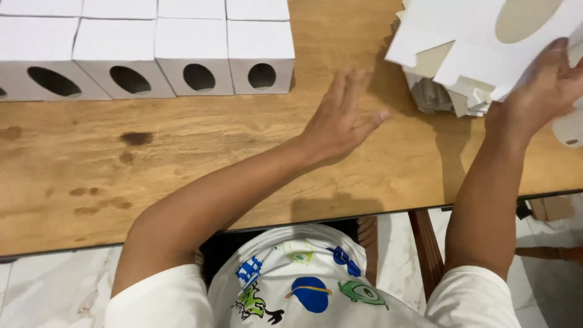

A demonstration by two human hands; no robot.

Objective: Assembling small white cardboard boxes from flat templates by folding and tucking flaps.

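My right hand (543, 91) grips a flat white die-cut cardboard box blank (480, 36) with an oval cutout, lifted off a stack of similar blanks (440, 97) at the table's far right. My left hand (340, 118) hovers open over the bare wooden table (182, 176), fingers spread, pointing toward the stack and holding nothing. Rows of assembled white boxes (194, 58) with oval holes in their fronts stand at the far left.
The table's near edge runs just in front of my lap. A brown wooden chair leg (425, 249) and pale marble floor (48, 285) show below it. A white rounded object (571, 130) sits at the right edge.
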